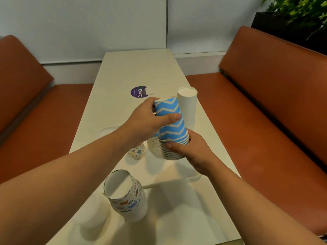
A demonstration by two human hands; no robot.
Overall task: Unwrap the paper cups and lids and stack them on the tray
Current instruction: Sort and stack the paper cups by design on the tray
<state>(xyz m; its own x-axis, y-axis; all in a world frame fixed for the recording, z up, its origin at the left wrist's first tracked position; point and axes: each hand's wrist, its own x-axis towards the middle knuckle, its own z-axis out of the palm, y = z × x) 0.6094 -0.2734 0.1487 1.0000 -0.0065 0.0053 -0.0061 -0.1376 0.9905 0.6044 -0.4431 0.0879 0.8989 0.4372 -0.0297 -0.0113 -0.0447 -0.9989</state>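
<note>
A stack of upside-down blue paper cups with white zigzags (pixel 174 129) stands over the middle of the table. My left hand (pixel 150 119) grips the top cup, thumb across its side. My right hand (pixel 191 152) holds the stack's lower rims. Behind it stands a tall stack of plain white cups (pixel 188 105). A stack of cups with colourful doodles (pixel 126 195) stands near me. A small doodle-print cup (pixel 137 152) sits under my left wrist. The tray (pixel 192 178) is pale and hard to tell from the table; only an edge shows.
The cream table (pixel 134 71) runs away from me between two brown benches (pixel 265 96). A round purple sticker (pixel 138 92) with a bit of crumpled white wrap lies beyond the cups. A planter (pixel 292 23) stands at the far right.
</note>
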